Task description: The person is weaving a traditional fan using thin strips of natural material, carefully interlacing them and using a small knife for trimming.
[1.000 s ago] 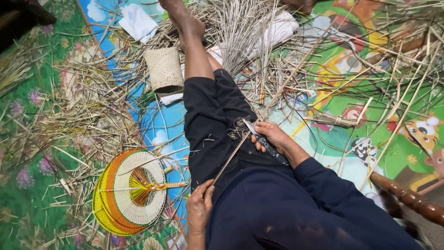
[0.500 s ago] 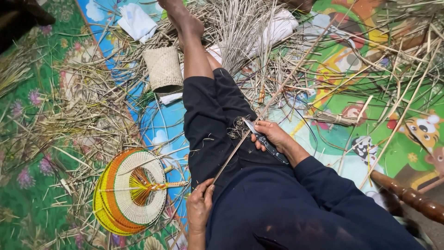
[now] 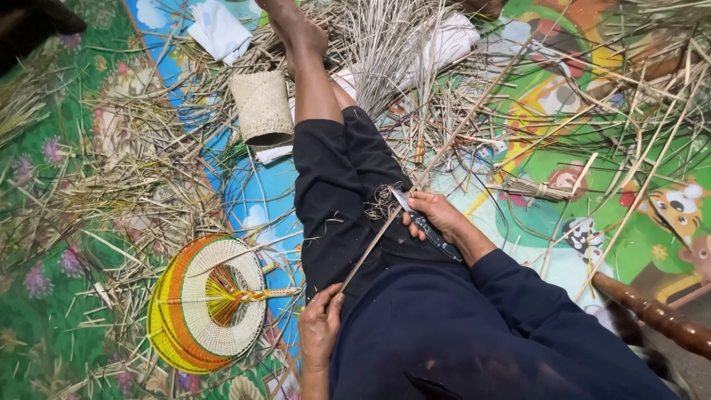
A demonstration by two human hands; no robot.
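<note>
Our left hand (image 3: pixel 320 326), low in the frame, pinches the near end of a long thin reed strip (image 3: pixel 370 248); its fingertips are tucked under and we cannot see them. Our right hand (image 3: pixel 438 216), at centre, is closed around a knife (image 3: pixel 426 224), the blade laid against the strip over our dark-trousered thigh; a curl of shavings (image 3: pixel 381 201) sits there. The strip's far end runs toward the upper right and gets lost among loose reeds. A woven fan (image 3: pixel 207 304) lies lower left, a small woven basket (image 3: pixel 261 107) upper left, partly under straw. A turned wooden leg (image 3: pixel 652 311) is cut off at the right edge. Blue mat (image 3: pixel 259 207) beside the thigh is the barest patch.
</note>
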